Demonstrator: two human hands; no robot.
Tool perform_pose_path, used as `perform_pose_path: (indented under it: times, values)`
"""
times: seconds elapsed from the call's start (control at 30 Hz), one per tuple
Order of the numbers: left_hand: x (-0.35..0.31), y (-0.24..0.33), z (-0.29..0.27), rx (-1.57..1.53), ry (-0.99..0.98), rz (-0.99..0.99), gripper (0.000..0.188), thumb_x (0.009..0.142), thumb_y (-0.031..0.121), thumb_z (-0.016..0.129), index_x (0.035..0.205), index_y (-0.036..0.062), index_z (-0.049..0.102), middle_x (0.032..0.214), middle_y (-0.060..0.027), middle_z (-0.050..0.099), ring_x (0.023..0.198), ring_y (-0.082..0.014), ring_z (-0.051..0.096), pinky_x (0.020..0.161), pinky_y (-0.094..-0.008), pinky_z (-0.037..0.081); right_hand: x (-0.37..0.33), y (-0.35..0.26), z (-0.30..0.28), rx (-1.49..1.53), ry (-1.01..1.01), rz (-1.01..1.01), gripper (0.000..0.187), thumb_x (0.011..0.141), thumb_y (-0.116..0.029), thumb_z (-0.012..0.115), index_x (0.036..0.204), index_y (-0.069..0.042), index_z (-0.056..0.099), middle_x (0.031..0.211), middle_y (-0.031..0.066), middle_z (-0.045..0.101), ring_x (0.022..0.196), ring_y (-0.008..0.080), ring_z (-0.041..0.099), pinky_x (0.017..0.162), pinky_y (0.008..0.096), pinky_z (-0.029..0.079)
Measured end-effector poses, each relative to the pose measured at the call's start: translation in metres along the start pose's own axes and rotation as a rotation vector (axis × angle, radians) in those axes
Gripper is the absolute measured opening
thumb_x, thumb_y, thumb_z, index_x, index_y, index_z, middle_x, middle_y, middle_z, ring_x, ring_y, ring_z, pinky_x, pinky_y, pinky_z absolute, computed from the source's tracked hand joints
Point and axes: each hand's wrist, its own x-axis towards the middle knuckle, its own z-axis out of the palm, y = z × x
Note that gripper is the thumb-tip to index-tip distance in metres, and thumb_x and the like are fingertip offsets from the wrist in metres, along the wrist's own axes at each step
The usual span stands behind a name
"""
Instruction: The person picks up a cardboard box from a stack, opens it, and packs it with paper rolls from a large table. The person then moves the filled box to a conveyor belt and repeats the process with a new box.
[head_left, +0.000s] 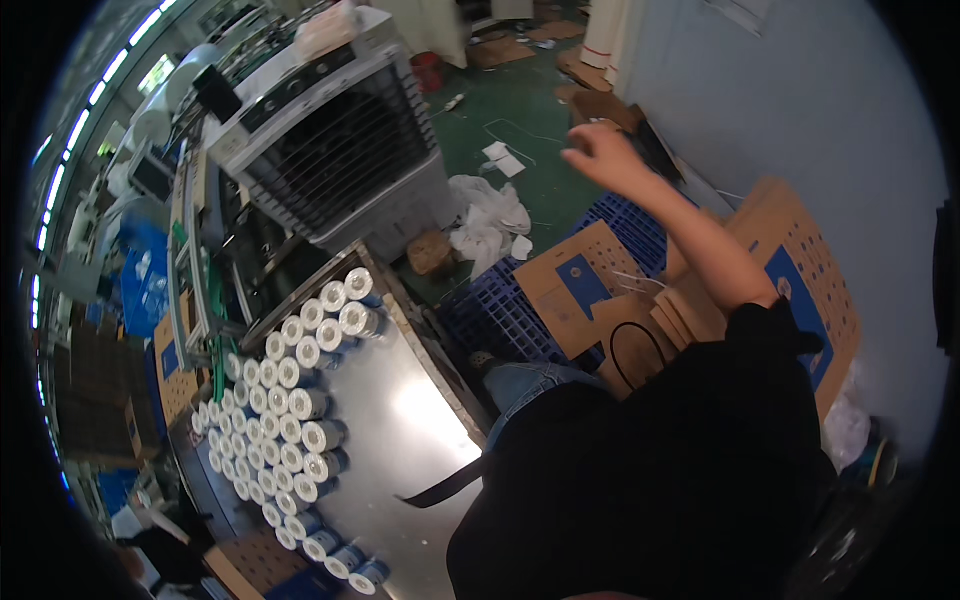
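My right hand (604,160) is held out in the air at the end of a bare forearm, above the green floor and near an open brown box (598,106) by the wall. Its fingers are loosely bent and apart from the thumb, and nothing shows in them. My left hand is out of view. To the left, a shiny metal table (385,440) bears many upright white-topped cylinders with blue sides (305,404), resembling rolls or spools. Below my right forearm lie flattened cardboard cartons (565,290) with blue panels, some on a blue plastic pallet (500,315).
A large grey air cooler (345,150) stands beyond the table. Crumpled clear plastic (490,220), paper scraps (503,158) and a red bucket (427,72) are on the floor. A tall carton (800,275) leans by the pale wall (800,120) at right. A black strap (445,488) hangs over the table edge.
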Motion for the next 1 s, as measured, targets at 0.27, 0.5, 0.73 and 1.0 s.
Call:
perform_pose_path:
  times: [0.27,0.5,0.73,1.0]
  values:
    - [-0.179,0.421,-0.188,-0.725,-0.133,1.579,0.049,0.078,0.014,0.063,0.123,0.0011,0.050,0.135,-0.0252,0.039,0.126,-0.0388,0.037,0.105,-0.0429,0.029,-0.374,0.242,-0.191,-0.622,0.324,1.717,0.056,0.087,-0.044,0.040,0.126,-0.005,0.052,0.129,0.0198,0.050,0.122,0.0316,0.046,0.104,0.0417,0.031]
    - [-0.424,0.459,-0.329,-0.757,-0.506,2.495,0.036,0.081,0.012,0.061,0.115,0.0021,0.056,0.122,-0.0180,0.053,0.111,-0.0340,0.052,0.094,-0.0368,0.041,-0.551,0.174,-0.190,-0.717,0.529,2.082,0.065,0.090,-0.050,0.031,0.119,0.004,0.054,0.121,0.0256,0.053,0.114,0.0358,0.051,0.099,0.0422,0.037]
    - [-0.507,0.437,-0.340,-0.613,-0.541,2.660,0.047,0.082,0.022,0.061,0.119,-0.0037,0.051,0.122,-0.0216,0.053,0.112,-0.0364,0.050,0.095,-0.0401,0.041,-0.550,0.208,-0.190,-0.692,0.449,1.905,0.066,0.088,-0.051,0.034,0.115,0.006,0.055,0.117,0.0262,0.055,0.113,0.0393,0.050,0.097,0.0440,0.038]
    - [-0.538,0.469,-0.318,-0.380,-0.686,2.273,0.066,0.086,0.050,0.047,0.116,-0.0089,0.052,0.098,-0.0285,0.061,0.097,-0.0401,0.058,0.087,-0.0426,0.045,-0.486,0.220,-0.132,-0.769,0.549,1.359,0.062,0.084,-0.047,0.051,0.117,0.006,0.052,0.111,0.0266,0.057,0.106,0.0393,0.053,0.092,0.0450,0.040]
